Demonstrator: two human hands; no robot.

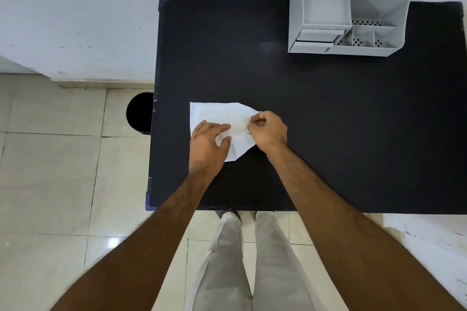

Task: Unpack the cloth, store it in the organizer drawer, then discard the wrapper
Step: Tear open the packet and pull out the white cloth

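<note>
White packet [217, 115] on black table [328, 121], left hand [209, 144] flat atop, right hand [269, 131] pinching its edge.

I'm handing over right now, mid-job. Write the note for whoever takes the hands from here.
Left hand lies flat on the white cloth, pinning it to the black table.
Right hand pinches the cloth's right edge, fingers curled.
Whether the wrapper is off yet cannot be told.
The grey organizer sits at the table's far right; its drawers look shut.
A black bin stands on the floor left of the table.
Left: store cloth in a drawer, bin the wrapper.
</note>
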